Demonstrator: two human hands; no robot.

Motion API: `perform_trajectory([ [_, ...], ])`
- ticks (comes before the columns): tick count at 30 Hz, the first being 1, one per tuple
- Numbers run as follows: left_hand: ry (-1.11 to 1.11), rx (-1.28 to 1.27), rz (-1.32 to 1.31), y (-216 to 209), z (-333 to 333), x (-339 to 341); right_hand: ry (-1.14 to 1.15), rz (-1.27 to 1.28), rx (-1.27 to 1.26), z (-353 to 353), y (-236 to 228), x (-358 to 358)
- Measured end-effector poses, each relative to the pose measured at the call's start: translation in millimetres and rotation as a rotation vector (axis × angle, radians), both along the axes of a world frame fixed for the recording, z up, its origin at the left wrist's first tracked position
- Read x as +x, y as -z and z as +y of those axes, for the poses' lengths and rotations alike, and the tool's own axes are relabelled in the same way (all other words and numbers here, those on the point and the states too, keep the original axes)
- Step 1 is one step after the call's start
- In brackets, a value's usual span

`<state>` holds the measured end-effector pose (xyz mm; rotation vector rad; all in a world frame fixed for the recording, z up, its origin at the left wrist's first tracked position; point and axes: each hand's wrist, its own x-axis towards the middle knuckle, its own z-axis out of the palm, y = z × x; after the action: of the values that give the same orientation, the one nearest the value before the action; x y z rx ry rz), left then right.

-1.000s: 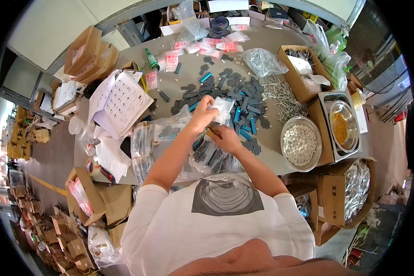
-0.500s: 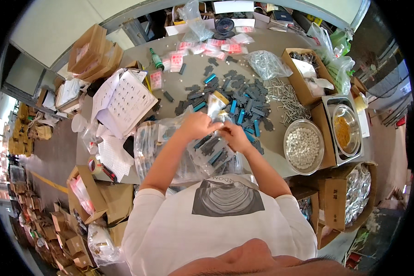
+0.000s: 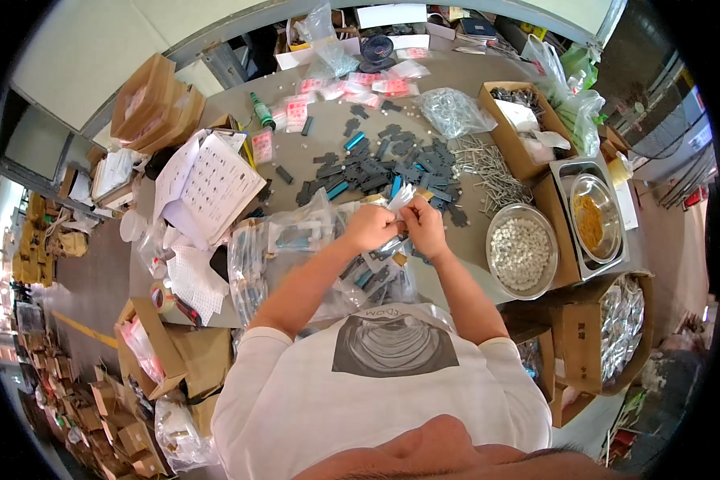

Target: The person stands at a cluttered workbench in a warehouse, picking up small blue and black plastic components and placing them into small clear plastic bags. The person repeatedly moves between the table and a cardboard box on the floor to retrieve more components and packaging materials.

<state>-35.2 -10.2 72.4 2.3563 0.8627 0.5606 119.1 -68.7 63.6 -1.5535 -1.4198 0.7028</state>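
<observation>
Both hands meet in front of my chest over a clear plastic bag (image 3: 374, 274) holding dark grey and blue parts. My left hand (image 3: 371, 228) is closed on the bag's upper part. Against it, my right hand (image 3: 424, 226) has its fingers pinched on the same plastic. Bunched, whitish plastic (image 3: 402, 197) sticks up between the fingers. Just beyond the hands spreads a heap of flat dark grey plastic parts (image 3: 368, 170), with blue pieces among them. Several filled clear bags (image 3: 272, 260) lie beside my left forearm.
A bowl of white pellets (image 3: 522, 248) and loose screws (image 3: 488, 172) lie to the right, near a cardboard box (image 3: 496, 104) and a bowl of yellow pieces (image 3: 590, 220). Printed sheets (image 3: 216, 180) lie left. Farther back are red-printed packets (image 3: 368, 88), a green bottle (image 3: 262, 110) and a small fan (image 3: 377, 50).
My right hand has moved up beside the left, and both now grip close together. The white and yellow piece above the hands has given way to bunched plastic. The view has shifted slightly.
</observation>
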Motion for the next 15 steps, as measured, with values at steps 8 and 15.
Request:
perform_trajectory([
  [8, -0.037, 0.362, -0.178, 7, -21, 21, 0.366, 1.196, -0.227, 31, 71, 13],
  [15, -0.099, -0.502, -0.034, 23, -3, 9, 0.79, 1.805, -0.143, 67, 110, 43],
])
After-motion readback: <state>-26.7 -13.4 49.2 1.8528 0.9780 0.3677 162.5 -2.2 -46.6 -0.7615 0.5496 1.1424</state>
